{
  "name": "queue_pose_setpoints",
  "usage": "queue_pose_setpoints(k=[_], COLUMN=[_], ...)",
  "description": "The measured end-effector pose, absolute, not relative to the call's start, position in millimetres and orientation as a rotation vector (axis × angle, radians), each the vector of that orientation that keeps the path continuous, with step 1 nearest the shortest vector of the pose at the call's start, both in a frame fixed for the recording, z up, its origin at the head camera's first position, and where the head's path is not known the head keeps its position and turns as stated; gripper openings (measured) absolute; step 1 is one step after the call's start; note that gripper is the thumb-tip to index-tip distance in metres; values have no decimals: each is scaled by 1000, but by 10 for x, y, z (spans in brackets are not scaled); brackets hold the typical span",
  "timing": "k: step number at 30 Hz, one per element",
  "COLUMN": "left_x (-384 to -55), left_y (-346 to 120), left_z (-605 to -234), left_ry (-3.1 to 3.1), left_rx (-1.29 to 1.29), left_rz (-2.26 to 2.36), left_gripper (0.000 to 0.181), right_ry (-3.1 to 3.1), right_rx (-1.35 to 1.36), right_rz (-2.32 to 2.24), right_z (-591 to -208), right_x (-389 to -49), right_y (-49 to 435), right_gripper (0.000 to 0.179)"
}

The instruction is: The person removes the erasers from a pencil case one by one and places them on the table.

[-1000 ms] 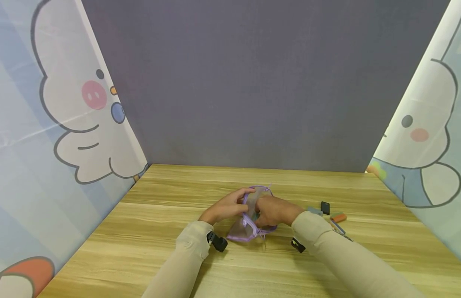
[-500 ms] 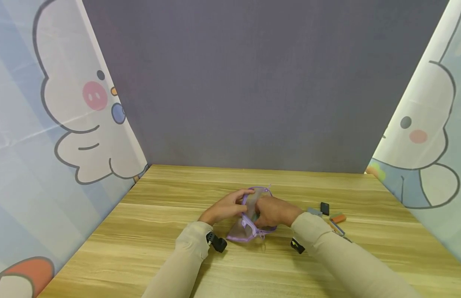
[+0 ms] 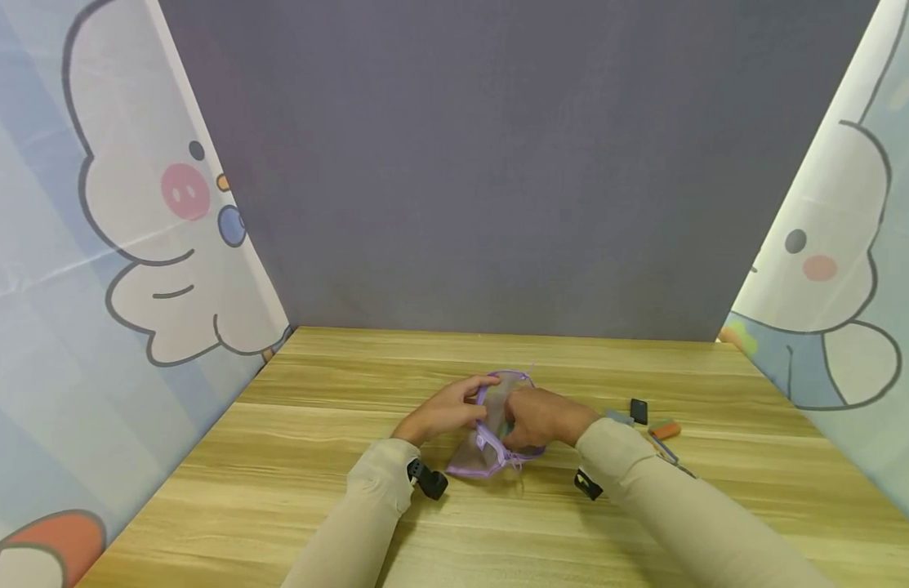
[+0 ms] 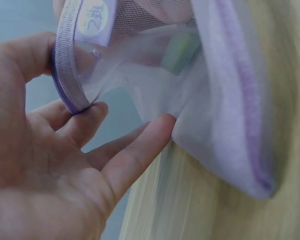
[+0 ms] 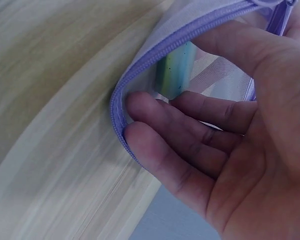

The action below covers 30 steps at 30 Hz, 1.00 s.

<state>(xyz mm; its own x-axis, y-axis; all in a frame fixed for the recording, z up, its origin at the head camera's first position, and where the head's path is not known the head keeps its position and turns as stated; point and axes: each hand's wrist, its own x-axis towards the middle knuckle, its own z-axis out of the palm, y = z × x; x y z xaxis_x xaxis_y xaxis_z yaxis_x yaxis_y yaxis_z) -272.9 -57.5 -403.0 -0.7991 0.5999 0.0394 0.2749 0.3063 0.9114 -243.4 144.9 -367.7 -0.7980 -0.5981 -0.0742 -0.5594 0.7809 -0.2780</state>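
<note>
A mesh zipper pouch with purple edging stands open between my hands, close over the wooden table. My left hand grips its zip edge; in the left wrist view the fingers bend round the purple rim, and a white label patch shows. From the right, my right hand reaches inside the mouth of the pouch. There it pinches a small green and light-blue block between thumb and fingertips. Through the mesh the green block shows faintly in the left wrist view.
Right of the hands lie a small black flat item, a grey piece, an orange block and a thin blue item, partly behind the right sleeve. A dark panel stands behind the table, with printed cloths at both sides.
The hands and pouch hold nearly the same pose throughout. The whole head view shifts slightly, while the loose items stay put on the table.
</note>
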Motion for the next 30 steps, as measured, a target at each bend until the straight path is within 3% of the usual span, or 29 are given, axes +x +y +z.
queue_pose_setpoints(k=[30], left_x=[-2746], left_y=[-578], left_z=[-4060], left_ry=[2293], left_rx=[796], left_rz=[1487], left_gripper=[65], right_ry=[2892], right_rx=[-954], right_rz=[-279], right_z=[-3677], right_x=[-2357], right_y=[1517], right_gripper=[27])
